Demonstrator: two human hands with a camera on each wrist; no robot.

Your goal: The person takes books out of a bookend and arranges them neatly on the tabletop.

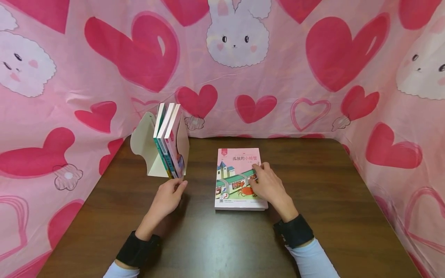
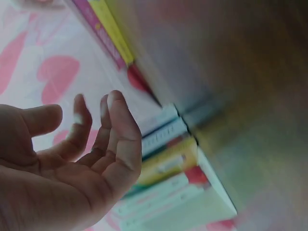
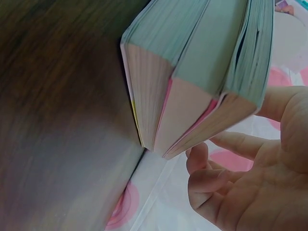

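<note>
A pink picture book (image 1: 240,158) with a train and a crab on its cover lies on top of a stack of books (image 3: 192,82) on the table. My right hand (image 1: 269,185) is at its right edge, thumb on the cover and other fingers by the side, pinching that edge. To the left, a cream bookend stand (image 1: 143,141) holds several upright books (image 1: 168,133). My left hand (image 1: 168,197) is at the near lower end of these books, its fingers loosely bent with nothing gripped. Whether the fingertips touch the spines is hard to tell.
The brown wooden table (image 1: 215,243) extends around the stack and the stand. Behind and at both sides hangs a pink curtain (image 1: 288,69) with hearts and rabbits. Black bands (image 1: 295,231) circle both wrists.
</note>
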